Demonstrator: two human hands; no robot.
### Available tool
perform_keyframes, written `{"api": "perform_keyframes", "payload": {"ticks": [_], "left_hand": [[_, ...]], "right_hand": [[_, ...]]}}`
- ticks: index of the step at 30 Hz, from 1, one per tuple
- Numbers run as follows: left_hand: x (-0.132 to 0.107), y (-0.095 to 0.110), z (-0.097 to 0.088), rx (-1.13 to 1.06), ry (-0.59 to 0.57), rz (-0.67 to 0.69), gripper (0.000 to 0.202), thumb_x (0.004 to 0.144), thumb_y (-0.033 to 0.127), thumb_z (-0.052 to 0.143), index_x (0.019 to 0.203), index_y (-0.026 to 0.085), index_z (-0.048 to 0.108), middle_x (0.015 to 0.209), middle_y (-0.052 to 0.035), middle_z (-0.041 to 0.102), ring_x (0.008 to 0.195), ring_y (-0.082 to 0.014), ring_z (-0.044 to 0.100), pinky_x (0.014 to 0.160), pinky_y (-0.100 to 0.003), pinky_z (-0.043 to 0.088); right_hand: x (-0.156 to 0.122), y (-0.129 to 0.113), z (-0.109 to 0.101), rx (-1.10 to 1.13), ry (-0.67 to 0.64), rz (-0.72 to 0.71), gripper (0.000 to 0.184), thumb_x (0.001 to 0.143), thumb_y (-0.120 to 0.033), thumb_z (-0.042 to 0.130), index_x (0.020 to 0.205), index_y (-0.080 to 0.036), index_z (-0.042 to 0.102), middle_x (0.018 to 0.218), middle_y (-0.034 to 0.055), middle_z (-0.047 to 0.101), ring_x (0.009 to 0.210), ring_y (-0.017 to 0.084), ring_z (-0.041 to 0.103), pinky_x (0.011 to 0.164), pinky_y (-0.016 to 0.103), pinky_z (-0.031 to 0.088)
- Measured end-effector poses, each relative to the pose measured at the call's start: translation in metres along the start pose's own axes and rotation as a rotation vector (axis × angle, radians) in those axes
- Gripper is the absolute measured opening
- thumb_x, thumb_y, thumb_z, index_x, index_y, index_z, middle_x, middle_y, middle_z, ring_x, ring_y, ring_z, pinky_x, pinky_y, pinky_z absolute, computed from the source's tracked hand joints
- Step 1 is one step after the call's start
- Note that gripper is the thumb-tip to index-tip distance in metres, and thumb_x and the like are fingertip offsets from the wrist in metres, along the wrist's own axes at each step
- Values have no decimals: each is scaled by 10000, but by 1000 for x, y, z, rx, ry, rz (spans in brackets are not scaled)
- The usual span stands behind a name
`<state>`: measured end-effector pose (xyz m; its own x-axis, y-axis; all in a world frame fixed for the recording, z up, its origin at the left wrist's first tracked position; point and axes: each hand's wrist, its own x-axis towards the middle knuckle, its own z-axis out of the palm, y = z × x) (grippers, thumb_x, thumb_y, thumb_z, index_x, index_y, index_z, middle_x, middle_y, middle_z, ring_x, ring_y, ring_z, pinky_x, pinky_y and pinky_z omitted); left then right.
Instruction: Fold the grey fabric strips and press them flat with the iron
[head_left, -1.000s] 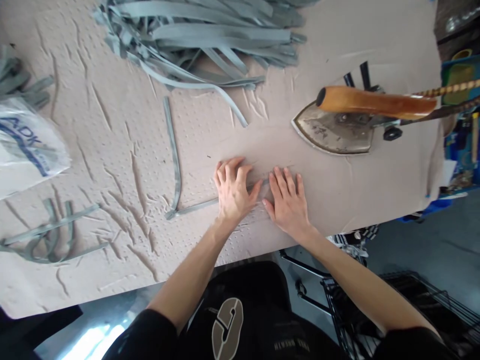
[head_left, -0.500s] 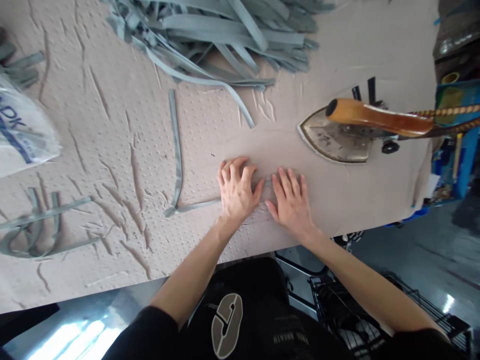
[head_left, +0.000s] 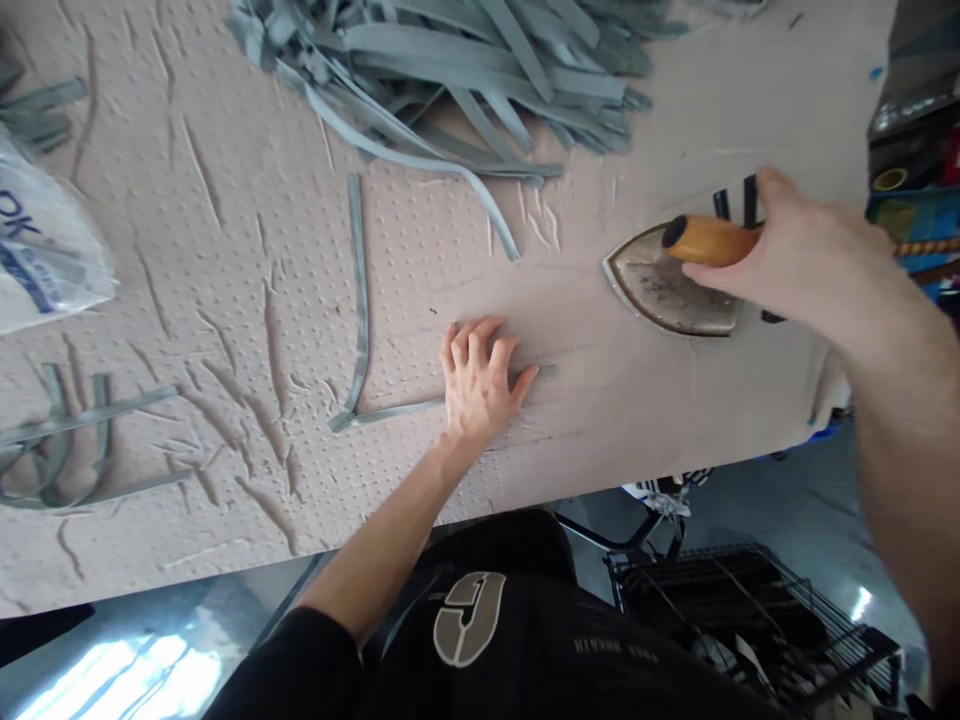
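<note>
My left hand [head_left: 480,375] rests on the table with its fingers spread and slightly bent, pressing on a grey fabric strip [head_left: 405,408]. The strip folds at a corner to the left, and its other leg runs away from me. A short end of it shows past my thumb. At the right, my right hand [head_left: 810,250] is wrapped around the wooden handle of a clothes iron [head_left: 679,290]. The iron's metal body sits on the table, with its pointed tip to the left. My palm hides the rear of the handle.
A big heap of grey strips [head_left: 465,75] lies at the far side of the padded table [head_left: 570,430]. Several looped strips [head_left: 97,440] and a white plastic bag [head_left: 49,240] are at the left. A black wire rack [head_left: 750,610] stands below the table's near edge.
My right hand has left the strip beside my left hand and moved right onto the iron's handle. My left hand has stayed on the strip.
</note>
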<state>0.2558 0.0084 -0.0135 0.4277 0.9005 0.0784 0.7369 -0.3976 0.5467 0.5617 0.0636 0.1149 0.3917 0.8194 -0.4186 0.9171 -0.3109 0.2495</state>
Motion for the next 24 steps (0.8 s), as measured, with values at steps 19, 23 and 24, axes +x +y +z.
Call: {"api": "perform_keyframes", "payload": {"ticks": [19,23,24], "left_hand": [[1,3,-4,-30,-32,-13,273,945,333,627,1189,212,608,1387,-145,588,1369,-332,482,1240,-584,269],[1,2,-5,-57,-25,-26,213,957,290,603,1162,231,614,1383,-133,600,1360,-325,495,1228,-594,284],[1,1,-5,-70,-29,-26,210,956,289,604,1158,231,615,1383,-134,601,1362,-327,494,1228,-597,284]], "right_hand": [[-100,-54,29,-127,-219,-192,1117,811,-744,579,1583,1,267,796,171,739,722,351,702,625,372,451],[-104,-57,32,-131,-158,-199,1087,818,-774,556,1552,-3,334,740,150,725,694,336,696,600,351,426],[-104,-57,33,-117,-147,-201,1088,815,-770,567,1553,-6,334,756,147,730,701,331,698,594,346,420]]}}
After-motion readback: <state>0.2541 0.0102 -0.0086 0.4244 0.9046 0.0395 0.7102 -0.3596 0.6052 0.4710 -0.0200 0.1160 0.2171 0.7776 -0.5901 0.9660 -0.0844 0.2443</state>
